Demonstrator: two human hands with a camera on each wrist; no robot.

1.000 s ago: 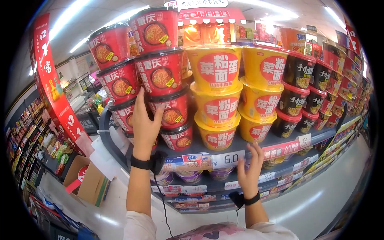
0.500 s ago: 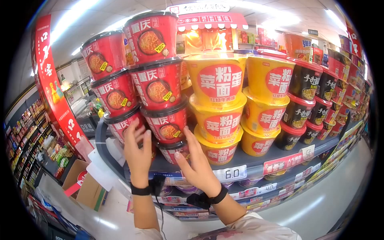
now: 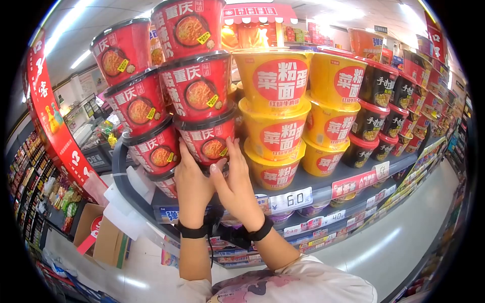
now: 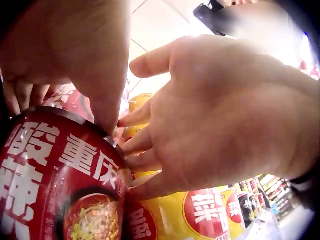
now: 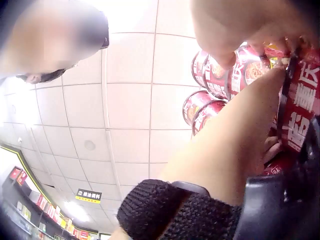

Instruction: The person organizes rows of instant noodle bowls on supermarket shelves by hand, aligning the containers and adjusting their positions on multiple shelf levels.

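Observation:
Several red noodle cups [image 3: 197,98] with black rims stand stacked in two columns at the left. My left hand [image 3: 192,194] touches the left side of a lower cup [image 3: 209,141] in the front column. From the right, my right hand [image 3: 236,189] lies against the same cup, its fingers fairly straight and its thumb in front. Both hands mostly hide the cup below in the head view. The left wrist view shows a red cup [image 4: 70,170] under the hands, with the right fingers at its side.
Yellow noodle cups [image 3: 278,123] are stacked just right of the hands, with black cups [image 3: 374,96] beyond. The dark shelf edge [image 3: 124,179] curves round at left, and a price tag [image 3: 290,200] is on its front. A cardboard box [image 3: 103,240] stands on the floor.
My right hand has come across from the price tag to the red column. My left hand moved down from higher up it. Both now touch one lower cup.

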